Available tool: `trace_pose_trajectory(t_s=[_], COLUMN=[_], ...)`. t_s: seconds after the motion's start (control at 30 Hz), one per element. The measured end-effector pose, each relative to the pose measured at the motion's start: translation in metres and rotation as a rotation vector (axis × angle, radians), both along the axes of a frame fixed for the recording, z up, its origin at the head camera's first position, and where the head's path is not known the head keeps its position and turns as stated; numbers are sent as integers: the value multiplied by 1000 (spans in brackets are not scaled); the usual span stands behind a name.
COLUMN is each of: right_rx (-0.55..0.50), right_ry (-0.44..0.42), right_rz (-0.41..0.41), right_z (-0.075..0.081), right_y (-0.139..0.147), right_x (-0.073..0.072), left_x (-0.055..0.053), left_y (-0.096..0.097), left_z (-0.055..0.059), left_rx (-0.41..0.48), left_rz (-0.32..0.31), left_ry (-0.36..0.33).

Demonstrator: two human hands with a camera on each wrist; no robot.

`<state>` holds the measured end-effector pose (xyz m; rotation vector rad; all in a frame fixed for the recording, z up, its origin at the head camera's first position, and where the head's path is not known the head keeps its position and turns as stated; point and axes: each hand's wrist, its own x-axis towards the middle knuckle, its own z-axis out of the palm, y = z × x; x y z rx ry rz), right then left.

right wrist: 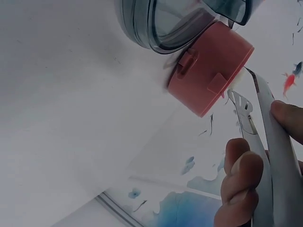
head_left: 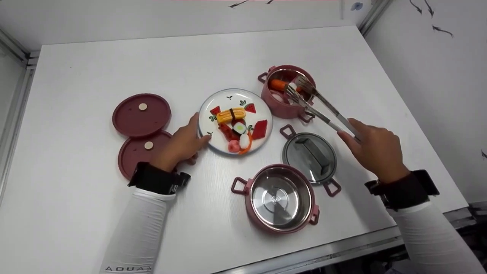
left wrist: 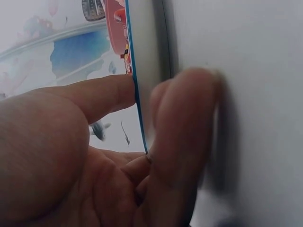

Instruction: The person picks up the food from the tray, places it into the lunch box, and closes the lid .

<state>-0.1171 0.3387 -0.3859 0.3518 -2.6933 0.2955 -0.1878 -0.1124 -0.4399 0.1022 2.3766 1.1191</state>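
Note:
My left hand (head_left: 183,144) pinches the near-left rim of a white plate (head_left: 205,102), thumb over the edge and fingers against its outer side. The plate bears toy food: a yellow piece with a dark band (head_left: 231,115), a sushi roll (head_left: 239,128), a red slice (head_left: 260,129) and a shrimp-like piece (head_left: 246,142). My right hand (head_left: 378,150) grips metal tongs (head_left: 327,110), whose tips reach into the far pink pot (head_left: 287,110). In that pot lie a carrot (head_left: 279,84) and pale pieces; whether the tips hold anything I cannot tell.
A second pink pot (head_left: 279,199), with a bare steel inside, stands near the front edge. Between the pots lies a grey see-through lid (head_left: 310,158) with pink handles. Two dark red lids (head_left: 141,116) overlap at the left, partly behind my left hand.

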Motion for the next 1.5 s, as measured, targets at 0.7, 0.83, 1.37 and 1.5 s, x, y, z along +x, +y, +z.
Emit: trace_pose_trajectory(t_s=[0.7, 0.83, 1.37, 1.5], right_rx=[-6, 27, 65, 50], right_ry=[-17, -43, -241, -274], right_rz=[155, 199, 197, 205], right_z=[-2, -8, -11, -11], right_y=[-44, -60, -81, -83], right_x=[11, 4, -10, -13], left_x=[5, 5, 8, 7], left_y=[-1, -4, 0, 1], left_z=[-5, -7, -5, -5], left_rx=[-2, 2, -1, 5], left_rz=[9, 6, 13, 9], left_ry=[-23, 0, -39, -24])
